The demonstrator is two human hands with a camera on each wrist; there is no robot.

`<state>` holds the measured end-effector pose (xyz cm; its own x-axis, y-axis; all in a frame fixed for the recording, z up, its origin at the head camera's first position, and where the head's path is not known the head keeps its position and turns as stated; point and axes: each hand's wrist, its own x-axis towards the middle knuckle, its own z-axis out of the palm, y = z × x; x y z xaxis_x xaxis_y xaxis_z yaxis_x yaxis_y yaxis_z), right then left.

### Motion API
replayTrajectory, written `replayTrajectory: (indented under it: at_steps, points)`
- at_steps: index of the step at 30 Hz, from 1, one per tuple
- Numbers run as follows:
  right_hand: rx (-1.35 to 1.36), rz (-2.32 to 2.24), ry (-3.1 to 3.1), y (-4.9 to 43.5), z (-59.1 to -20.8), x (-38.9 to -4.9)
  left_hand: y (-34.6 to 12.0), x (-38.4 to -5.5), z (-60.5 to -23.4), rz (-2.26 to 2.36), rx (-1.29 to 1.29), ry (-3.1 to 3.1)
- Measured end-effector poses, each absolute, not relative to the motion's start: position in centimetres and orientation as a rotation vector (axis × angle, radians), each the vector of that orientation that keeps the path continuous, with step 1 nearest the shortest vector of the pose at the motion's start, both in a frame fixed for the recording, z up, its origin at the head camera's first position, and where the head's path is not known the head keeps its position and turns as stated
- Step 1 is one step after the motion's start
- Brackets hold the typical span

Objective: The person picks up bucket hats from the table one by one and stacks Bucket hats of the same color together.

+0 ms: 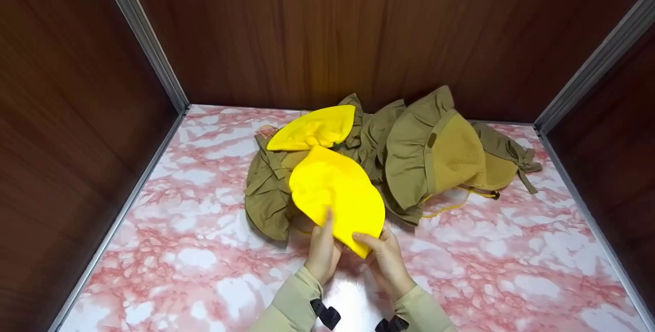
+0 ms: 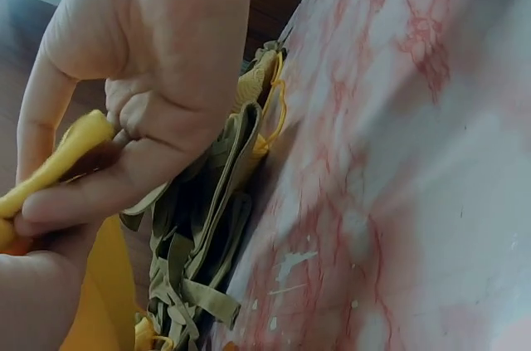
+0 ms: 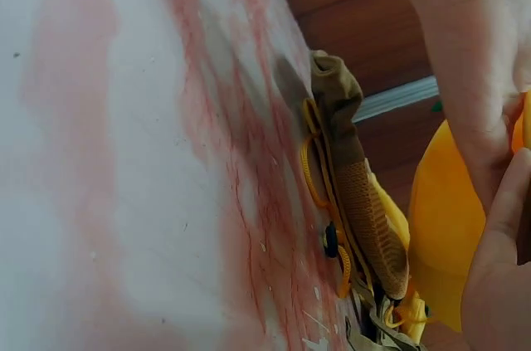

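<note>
A bright yellow cloth hat (image 1: 343, 194), its crown flattened, is held by both hands above the pile of hats. My left hand (image 1: 323, 255) grips its near edge, thumb on top. On the right side of that edge, my right hand (image 1: 389, 260) pinches the cloth between thumb and fingers. Behind it lies a second yellow piece (image 1: 314, 126), gathered in its middle. Khaki sun hats with ruffled brims lie around them: one hat (image 1: 268, 194) at the left, another (image 1: 455, 153) with a mustard mesh crown at the right.
The hats lie on a pink and white marbled tabletop (image 1: 194, 219). A yellow drawstring (image 1: 445, 212) with a dark toggle trails from the right hat. Dark wood panels (image 1: 332, 30) with metal corner strips stand at the back and both sides.
</note>
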<state>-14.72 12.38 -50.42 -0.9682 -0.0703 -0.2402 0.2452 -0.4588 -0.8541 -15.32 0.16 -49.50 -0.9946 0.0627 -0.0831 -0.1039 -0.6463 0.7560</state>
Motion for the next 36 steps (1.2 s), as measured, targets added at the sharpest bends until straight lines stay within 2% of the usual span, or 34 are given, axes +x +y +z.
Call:
replayTrajectory:
  at_steps: [11,26,36]
  points:
    - [0.241,-2.419,1.689,12.6,-49.9,-14.4,0.5,-14.9,-49.6,2.723,-0.257,1.414]
    - [0.208,-2.486,1.535,14.7,-48.9,-15.4,0.0,-14.4,-49.8,2.582,-0.037,1.405]
    - [0.259,-2.510,1.518,15.8,-48.6,-16.3,-1.1,-15.0,-49.9,2.473,0.020,1.382]
